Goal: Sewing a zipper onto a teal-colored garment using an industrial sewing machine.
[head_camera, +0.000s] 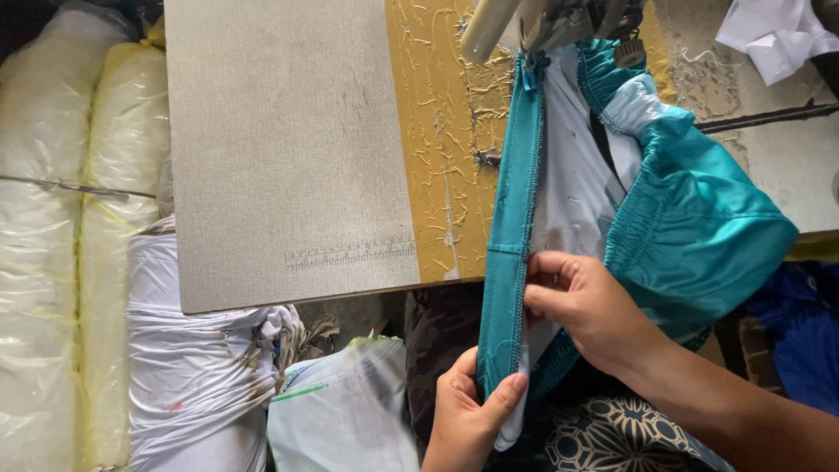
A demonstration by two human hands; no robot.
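Left hand [468, 415]: thumb and fingers [507, 393] pinched shut on lower end of teal seam strip [511, 262].
Right hand [594, 315]: fingertips [546, 284] closed on same strip just above, white lining [577, 192] beside.
Risk: uneven pull between pinches could skew or pucker edge under sewing machine foot [533, 65] far above fingers.

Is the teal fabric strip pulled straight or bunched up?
Straight: the teal fabric strip runs taut from the sewing machine to both hands.

Both forearms are bare; the lap wears dark fabric [603, 433] with pale geometric print.
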